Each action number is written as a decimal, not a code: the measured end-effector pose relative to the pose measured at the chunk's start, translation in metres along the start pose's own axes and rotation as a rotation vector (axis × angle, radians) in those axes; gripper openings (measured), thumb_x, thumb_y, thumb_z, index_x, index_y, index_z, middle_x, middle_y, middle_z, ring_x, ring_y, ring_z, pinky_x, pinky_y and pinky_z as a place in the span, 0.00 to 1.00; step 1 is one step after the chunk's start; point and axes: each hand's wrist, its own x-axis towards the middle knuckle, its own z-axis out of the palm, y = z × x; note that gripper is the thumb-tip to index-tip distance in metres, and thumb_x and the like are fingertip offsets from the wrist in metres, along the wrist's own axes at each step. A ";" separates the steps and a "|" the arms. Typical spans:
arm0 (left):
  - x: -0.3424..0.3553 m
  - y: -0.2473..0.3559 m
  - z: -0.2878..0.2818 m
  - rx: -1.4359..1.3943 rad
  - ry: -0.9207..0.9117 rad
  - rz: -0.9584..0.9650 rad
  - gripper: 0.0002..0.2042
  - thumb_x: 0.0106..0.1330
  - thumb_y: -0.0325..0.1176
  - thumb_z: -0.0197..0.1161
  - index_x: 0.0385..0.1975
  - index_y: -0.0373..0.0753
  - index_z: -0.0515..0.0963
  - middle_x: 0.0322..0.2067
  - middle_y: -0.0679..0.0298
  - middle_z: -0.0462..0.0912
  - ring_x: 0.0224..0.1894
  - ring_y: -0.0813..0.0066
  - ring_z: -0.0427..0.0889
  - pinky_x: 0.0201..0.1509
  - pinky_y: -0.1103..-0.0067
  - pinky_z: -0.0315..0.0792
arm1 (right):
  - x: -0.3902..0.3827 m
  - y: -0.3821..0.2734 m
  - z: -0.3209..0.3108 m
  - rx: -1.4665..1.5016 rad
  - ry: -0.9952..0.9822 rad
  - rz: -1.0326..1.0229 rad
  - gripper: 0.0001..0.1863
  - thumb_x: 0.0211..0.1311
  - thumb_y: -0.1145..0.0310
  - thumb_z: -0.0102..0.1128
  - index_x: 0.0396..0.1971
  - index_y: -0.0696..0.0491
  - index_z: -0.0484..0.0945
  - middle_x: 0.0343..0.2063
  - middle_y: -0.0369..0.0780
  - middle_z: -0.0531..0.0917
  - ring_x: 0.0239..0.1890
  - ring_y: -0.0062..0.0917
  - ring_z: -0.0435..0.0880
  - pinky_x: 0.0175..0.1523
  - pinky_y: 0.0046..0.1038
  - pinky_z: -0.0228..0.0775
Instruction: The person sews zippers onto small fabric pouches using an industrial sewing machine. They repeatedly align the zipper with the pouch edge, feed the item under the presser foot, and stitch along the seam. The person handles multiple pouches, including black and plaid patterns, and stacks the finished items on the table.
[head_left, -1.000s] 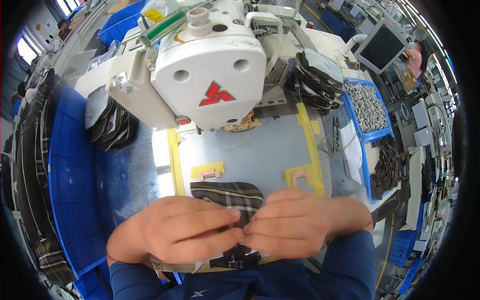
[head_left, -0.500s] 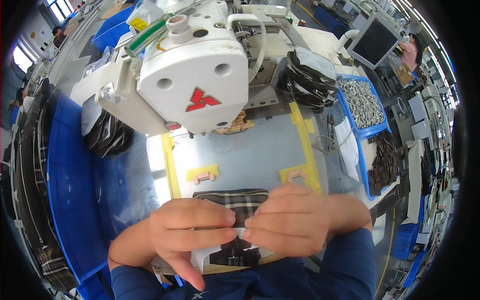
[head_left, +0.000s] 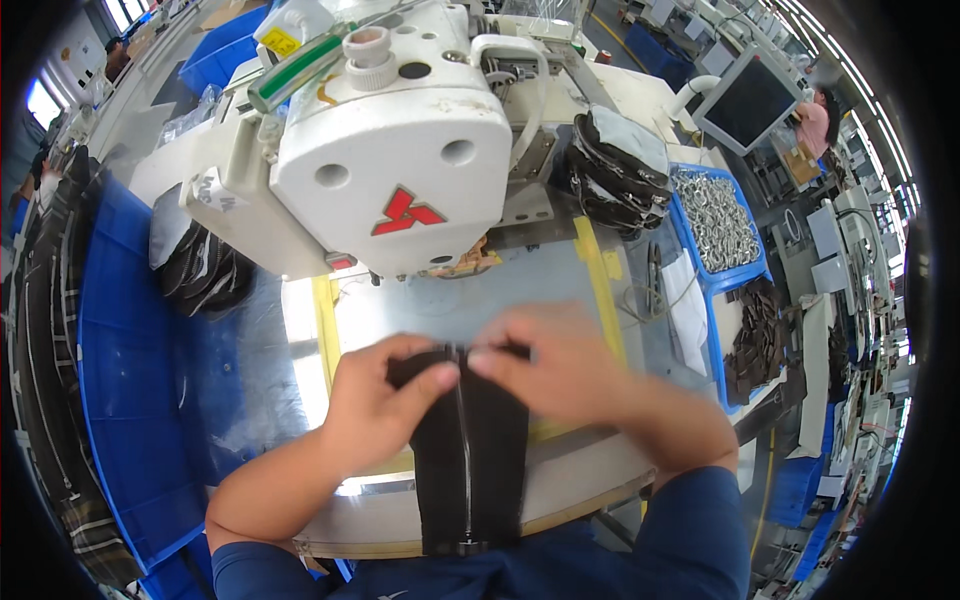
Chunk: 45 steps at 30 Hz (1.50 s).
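A dark fabric piece with a zipper down its middle (head_left: pixel 470 470) lies lengthwise toward me over the front edge of the work plate (head_left: pixel 400 310). My left hand (head_left: pixel 385 400) grips its far end, thumb on top just left of the zipper. My right hand (head_left: pixel 530 365), smeared by motion, pinches the same end right of the zipper, its thumb beside my left thumb. Beyond them stands a white industrial sewing machine (head_left: pixel 400 150), its lower workings partly hidden under the head. Yellow tape strips (head_left: pixel 605 300) mark the plate.
Blue bins (head_left: pixel 130 350) stand at left. Fabric bundles sit at left (head_left: pixel 200 275) and back right (head_left: pixel 610 170). Blue trays hold metal hooks (head_left: pixel 715 220) and dark pieces (head_left: pixel 755 340) at right, near a monitor (head_left: pixel 750 100). Other people work in the background (head_left: pixel 815 125).
Both hands have risen toward the machine and turned thumbs-up into view. The dark piece now shows a long zippered face, where plaid fabric and white backing showed before.
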 end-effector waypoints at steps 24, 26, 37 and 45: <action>0.065 -0.020 0.002 1.116 -0.347 0.613 0.47 0.56 0.63 0.75 0.63 0.23 0.75 0.65 0.40 0.76 0.65 0.42 0.78 0.72 0.58 0.72 | 0.064 0.066 -0.016 -0.391 0.031 0.365 0.18 0.66 0.57 0.68 0.28 0.59 0.85 0.28 0.52 0.88 0.37 0.52 0.88 0.45 0.49 0.81; 0.066 -0.018 0.003 1.110 -0.387 0.568 0.48 0.55 0.63 0.76 0.62 0.23 0.75 0.65 0.40 0.76 0.65 0.41 0.77 0.72 0.57 0.72 | 0.064 0.067 -0.018 -0.397 0.033 0.334 0.18 0.67 0.57 0.68 0.26 0.59 0.85 0.27 0.51 0.87 0.36 0.51 0.89 0.45 0.49 0.81; 0.064 -0.021 0.004 1.085 -0.374 0.555 0.47 0.53 0.63 0.77 0.61 0.24 0.76 0.64 0.38 0.76 0.63 0.40 0.78 0.70 0.55 0.73 | 0.028 0.060 -0.004 -0.542 0.133 -0.215 0.13 0.66 0.66 0.65 0.43 0.60 0.81 0.50 0.50 0.83 0.52 0.47 0.83 0.57 0.41 0.76; 0.068 -0.023 0.004 1.070 -0.360 0.592 0.46 0.51 0.62 0.79 0.60 0.27 0.77 0.64 0.40 0.76 0.62 0.40 0.79 0.67 0.56 0.74 | 0.020 0.060 0.006 -0.578 -0.131 -0.228 0.26 0.70 0.56 0.66 0.53 0.66 0.79 0.63 0.57 0.79 0.63 0.47 0.81 0.72 0.43 0.71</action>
